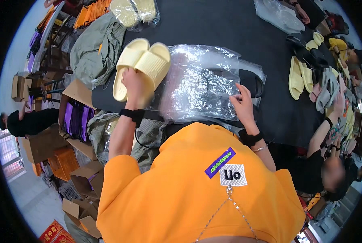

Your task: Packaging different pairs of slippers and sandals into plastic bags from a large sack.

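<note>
My left hand (pixel 133 84) is closed on a pair of pale yellow slippers (pixel 153 60), held side by side above the left part of the black table. Its fingers reach into the strap area of the near slipper; their tips are partly hidden. Beside the slippers lies a stack of clear plastic bags (pixel 199 83), shiny and wrinkled, flat in front of me. At the stack's right edge my right hand (pixel 244 107) is open with its fingers apart. Whether its fingertips touch the top bag I cannot tell.
Bagged yellow slippers (pixel 134 11) lie at the table's far left edge. More loose slippers (pixel 297 79) sit on the right, near a co-worker's arm (pixel 321 131). A grey-green cloth (pixel 98 48) and a carton of purple items (pixel 76 121) stand left of the table.
</note>
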The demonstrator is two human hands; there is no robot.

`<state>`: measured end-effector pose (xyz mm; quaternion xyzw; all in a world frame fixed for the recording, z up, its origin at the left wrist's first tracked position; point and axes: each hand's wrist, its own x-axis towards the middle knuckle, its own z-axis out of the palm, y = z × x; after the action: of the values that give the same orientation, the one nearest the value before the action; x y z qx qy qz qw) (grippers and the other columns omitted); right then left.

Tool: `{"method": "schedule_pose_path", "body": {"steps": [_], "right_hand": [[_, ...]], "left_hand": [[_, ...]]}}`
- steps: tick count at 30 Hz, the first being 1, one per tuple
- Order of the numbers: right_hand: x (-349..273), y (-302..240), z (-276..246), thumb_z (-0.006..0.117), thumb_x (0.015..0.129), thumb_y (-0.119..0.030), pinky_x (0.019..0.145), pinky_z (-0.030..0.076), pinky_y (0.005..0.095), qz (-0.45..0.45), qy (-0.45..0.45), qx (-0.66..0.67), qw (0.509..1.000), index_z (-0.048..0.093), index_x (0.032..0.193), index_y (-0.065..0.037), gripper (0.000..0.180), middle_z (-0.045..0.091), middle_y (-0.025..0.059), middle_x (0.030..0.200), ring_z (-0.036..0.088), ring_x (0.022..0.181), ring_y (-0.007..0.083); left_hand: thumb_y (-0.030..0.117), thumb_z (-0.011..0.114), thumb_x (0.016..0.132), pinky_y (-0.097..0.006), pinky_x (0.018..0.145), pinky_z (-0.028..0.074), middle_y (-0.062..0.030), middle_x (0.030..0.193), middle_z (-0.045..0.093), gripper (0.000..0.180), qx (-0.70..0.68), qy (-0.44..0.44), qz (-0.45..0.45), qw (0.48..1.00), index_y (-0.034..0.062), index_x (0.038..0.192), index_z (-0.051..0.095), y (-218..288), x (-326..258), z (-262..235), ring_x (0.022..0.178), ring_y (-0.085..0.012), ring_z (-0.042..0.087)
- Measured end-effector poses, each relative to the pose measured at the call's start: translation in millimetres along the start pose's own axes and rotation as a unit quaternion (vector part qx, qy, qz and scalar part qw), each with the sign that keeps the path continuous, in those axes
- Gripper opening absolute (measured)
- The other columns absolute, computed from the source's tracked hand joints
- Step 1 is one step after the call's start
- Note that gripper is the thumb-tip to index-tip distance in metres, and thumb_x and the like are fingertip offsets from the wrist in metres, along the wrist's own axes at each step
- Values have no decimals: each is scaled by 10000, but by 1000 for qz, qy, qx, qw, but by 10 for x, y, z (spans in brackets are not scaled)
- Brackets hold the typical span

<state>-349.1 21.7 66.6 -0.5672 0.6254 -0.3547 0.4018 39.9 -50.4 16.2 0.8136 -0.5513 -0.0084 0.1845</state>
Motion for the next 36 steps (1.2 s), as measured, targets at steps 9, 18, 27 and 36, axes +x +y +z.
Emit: {"method": "schedule_pose_path", "body": {"steps": [9,18,27,36], "right_hand": [[-314,155,-81,571,787,-49,665,456,301,51,-83,-57,994,583,1010,-12,227,543,132,925,576,769,226],[-380,163,-95,521,791,-40,667,443,365,-16,-49,-134,990,607,896,-14,139,554,148,793,569,763,310],[-326,182,-73,535,776,-31,646,451,336,-6,-54,-57,997,578,1004,-7,233,577,134,804,577,707,282],[-274,163,-163,511,809,-24,633,445,324,-15,-43,-88,995,602,965,12,184,584,152,812,584,724,283]], "left_hand": [[134,544,714,-453,726,360,-148,853,545,155,-178,-125,277,936,28,827,532,2051,-555,210,870,-309,503],[212,482,813,-506,836,341,-101,1048,575,238,21,-157,142,977,61,970,580,1847,168,791,1026,-282,499],[138,573,732,-458,754,352,-102,948,538,184,-48,-43,254,965,53,887,524,1311,203,21,935,-300,485],[78,545,702,-421,809,329,-98,979,528,232,-47,-71,327,941,40,928,509,476,-653,434,951,-279,467]]}}
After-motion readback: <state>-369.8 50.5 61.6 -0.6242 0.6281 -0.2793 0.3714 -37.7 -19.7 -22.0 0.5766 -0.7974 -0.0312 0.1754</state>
